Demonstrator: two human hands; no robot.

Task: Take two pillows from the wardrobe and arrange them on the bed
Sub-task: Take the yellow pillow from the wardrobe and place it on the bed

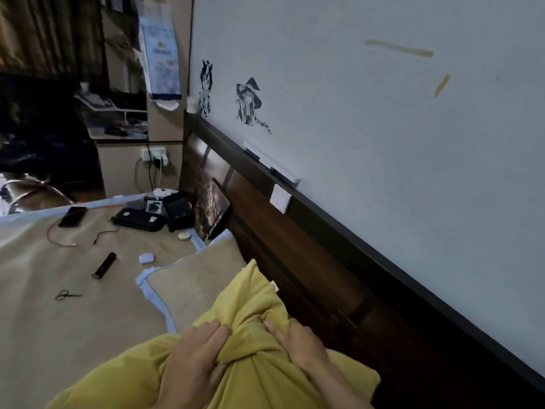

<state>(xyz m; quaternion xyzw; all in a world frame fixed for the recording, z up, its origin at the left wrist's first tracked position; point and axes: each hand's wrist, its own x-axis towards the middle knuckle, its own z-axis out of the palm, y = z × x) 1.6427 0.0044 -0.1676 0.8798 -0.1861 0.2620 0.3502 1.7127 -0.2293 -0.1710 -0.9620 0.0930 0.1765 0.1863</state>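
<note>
On bed | two pillows: yellow pillow, beige pillow

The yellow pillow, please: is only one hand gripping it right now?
No, both the left hand and the right hand clutch bunched fabric of the yellow pillow.

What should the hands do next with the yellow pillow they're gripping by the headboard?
Probably lower the yellow pillow flat beside the tan pillow and let go. Both the left hand and right hand bunch its cover, and it stands tilted against the headboard, overlapping the tan one.
</note>
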